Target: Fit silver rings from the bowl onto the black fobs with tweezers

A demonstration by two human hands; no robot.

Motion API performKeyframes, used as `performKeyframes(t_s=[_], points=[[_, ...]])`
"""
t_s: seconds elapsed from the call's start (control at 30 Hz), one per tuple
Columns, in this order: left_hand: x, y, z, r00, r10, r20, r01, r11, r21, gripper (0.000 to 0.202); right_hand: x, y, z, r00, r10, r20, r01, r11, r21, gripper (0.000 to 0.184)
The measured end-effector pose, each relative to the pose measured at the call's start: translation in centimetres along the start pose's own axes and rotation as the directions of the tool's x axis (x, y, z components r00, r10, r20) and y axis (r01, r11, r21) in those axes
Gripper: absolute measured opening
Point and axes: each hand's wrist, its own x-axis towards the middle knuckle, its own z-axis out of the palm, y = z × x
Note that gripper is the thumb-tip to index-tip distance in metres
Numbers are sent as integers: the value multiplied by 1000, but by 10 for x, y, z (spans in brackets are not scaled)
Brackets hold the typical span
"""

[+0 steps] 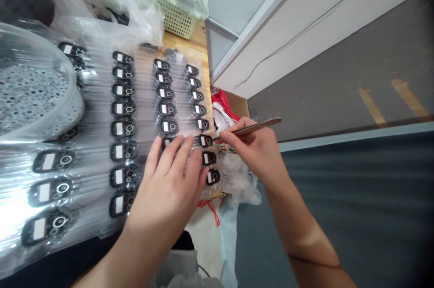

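Note:
Rows of small black devices [124,151] with white labels and round ring-shaped parts lie under glossy plastic film [95,98]. My right hand [249,148] pinches a pair of metal tweezers [252,128]. Their tips reach the black device [205,140] at the end of a row. My left hand [169,179] rests flat on the film with its fingers spread, holding nothing. Its fingertips press near the devices in the two rightmost rows, and the palm hides part of those rows.
A round transparent tub [34,84] full of small grey rings stands at the left. A white slotted basket [172,10] in plastic wrap sits beyond the wooden table edge [190,41]. A cardboard box [235,103] with red bags and crumpled plastic [239,179] lies at the right.

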Motion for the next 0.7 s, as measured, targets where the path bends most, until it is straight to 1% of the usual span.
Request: performKeyframes(t_s=[0.27, 0.5, 0.6, 0.7], points=[[0, -1, 0, 1000, -1, 5, 1, 1000, -5, 25, 1, -2, -1, 999, -23, 28, 24, 999, -45, 26], [0, -1, 1, 1000, 2, -4, -2, 1000, -8, 24, 0, 0, -1, 999, -41, 34, 42, 998, -38, 21], [0, -1, 1, 1000, -2, -4, 2, 1000, -22, 24, -1, -2, -3, 999, -31, 19, 32, 999, -28, 18], [-1, -1, 2, 1000, -13, -8, 13, 1000, -26, 24, -3, -6, -5, 998, -19, -54, 20, 1000, 20, 17]])
